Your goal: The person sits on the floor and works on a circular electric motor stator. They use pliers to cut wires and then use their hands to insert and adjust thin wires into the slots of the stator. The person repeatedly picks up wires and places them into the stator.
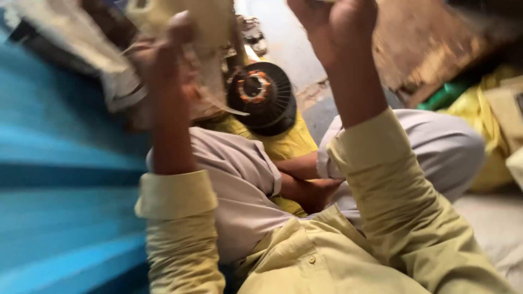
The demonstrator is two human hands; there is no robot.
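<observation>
Both arms are raised — the left hand [163, 51] is clenched on a blurred pale fabric bundle [117, 49] beside the blue wall [60, 179]. The right hand [333, 24] is fisted at the frame's top; its contents are cut off. A black fan motor [262, 97] lies below, between them.
</observation>
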